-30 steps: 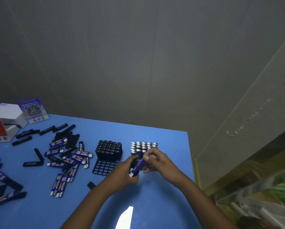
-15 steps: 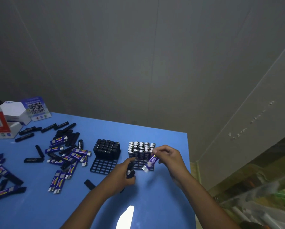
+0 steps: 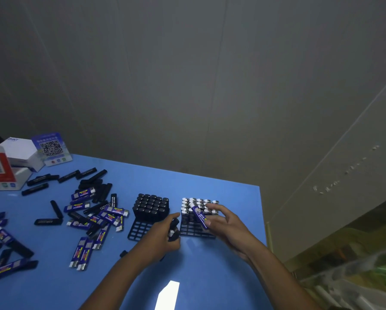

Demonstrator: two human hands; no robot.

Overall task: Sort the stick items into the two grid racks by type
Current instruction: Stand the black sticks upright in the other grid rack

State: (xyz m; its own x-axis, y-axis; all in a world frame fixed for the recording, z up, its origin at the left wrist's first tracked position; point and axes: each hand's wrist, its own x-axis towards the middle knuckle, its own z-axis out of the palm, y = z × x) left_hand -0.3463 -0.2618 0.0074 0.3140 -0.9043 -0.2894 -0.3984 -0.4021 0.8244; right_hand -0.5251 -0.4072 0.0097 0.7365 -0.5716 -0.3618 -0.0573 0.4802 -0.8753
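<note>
Two black grid racks stand on the blue table. The left rack (image 3: pixel 140 231) holds several black sticks upright in its far rows. The right rack (image 3: pixel 196 231) holds several blue sticks with silver tops. My right hand (image 3: pixel 225 224) grips a blue stick (image 3: pixel 199 215), tilted, over the right rack's front rows. My left hand (image 3: pixel 163 238) is closed around black sticks (image 3: pixel 173 230) just in front of the gap between the racks. Loose black and blue sticks (image 3: pixel 93 213) lie scattered to the left.
White and red boxes (image 3: pixel 6 166) and a QR-code card (image 3: pixel 51 148) stand at the table's far left. The table's right edge (image 3: pixel 263 220) runs close to the right rack. A grey wall rises behind. Clutter in clear bags (image 3: pixel 355 283) sits low right.
My right hand took the blue stick from my left hand, carried it right and now holds it tilted over the right rack. My left hand stays by the racks with black sticks.
</note>
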